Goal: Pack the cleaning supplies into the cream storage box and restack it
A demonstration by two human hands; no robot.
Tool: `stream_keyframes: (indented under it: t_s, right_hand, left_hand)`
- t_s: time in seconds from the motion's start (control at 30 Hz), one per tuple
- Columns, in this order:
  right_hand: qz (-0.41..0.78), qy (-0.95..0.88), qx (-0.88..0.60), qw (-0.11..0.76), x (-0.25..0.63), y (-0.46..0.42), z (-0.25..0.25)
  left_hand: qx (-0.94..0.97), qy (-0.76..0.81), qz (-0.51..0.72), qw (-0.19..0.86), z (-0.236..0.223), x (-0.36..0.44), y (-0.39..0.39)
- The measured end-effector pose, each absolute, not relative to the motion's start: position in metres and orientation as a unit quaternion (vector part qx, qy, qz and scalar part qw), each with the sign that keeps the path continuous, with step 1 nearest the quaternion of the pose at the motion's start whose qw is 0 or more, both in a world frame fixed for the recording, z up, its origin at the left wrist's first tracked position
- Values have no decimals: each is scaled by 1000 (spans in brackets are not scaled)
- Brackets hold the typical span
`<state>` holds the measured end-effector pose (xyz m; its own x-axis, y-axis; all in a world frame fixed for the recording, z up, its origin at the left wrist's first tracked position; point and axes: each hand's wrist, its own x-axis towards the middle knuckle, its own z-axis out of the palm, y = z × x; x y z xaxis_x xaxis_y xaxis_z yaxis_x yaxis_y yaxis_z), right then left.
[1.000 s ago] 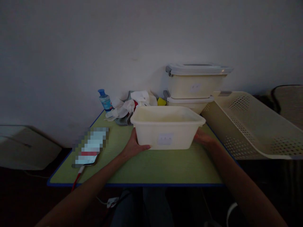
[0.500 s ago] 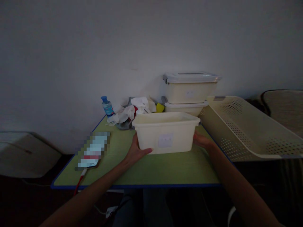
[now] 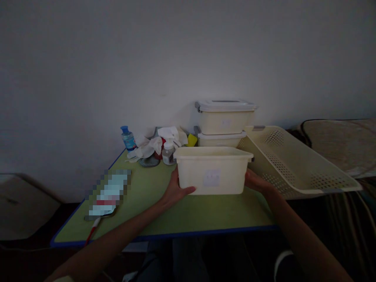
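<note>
A cream plastic storage box [image 3: 194, 172] without a lid is held between my two hands above the front half of the green table [image 3: 147, 219]. A pale label shows on its near side. My left hand [image 3: 178, 188] grips its left end, thumb along the lower front edge and fingers mostly hidden. At the opposite end my right hand [image 3: 255, 181] is closed on the box, with its fingertips out of sight behind the wall. What lies inside the box cannot be seen.
Behind stand two stacked lidded boxes [image 3: 225, 122]. A clear jar [image 3: 168, 153], white crumpled cloths [image 3: 147, 147], a yellow sponge-like piece [image 3: 192, 140] and a blue-capped bottle [image 3: 128, 139] sit at the back. A cabled phone [image 3: 108, 194] lies left. A large perforated basket [image 3: 293, 164] is on the right.
The box, still in both hands, has shifted slightly right relative to the table. A clear jar behind its left end has come into sight. The camera view has turned a little.
</note>
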<state>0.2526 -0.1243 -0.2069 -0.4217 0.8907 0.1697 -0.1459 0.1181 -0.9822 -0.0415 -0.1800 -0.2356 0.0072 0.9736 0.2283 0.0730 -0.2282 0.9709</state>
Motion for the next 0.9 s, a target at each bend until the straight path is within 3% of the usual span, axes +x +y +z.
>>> stream_keyframes:
  t_s: [0.07, 0.37, 0.53, 0.9]
  right_hand:
    - [615, -590, -298, 430, 261, -127, -209]
    - [580, -490, -346, 551, 290, -126, -218]
    - [535, -449, -344, 628, 294, -119, -222]
    - [432, -394, -389, 712, 280, -107, -232]
  left_hand:
    - [588, 434, 535, 423, -236, -32, -174]
    - [617, 398, 553, 394, -243, 22, -141]
    - [614, 418, 545, 390, -249, 42, -127]
    - [630, 421, 524, 389, -250, 39, -123]
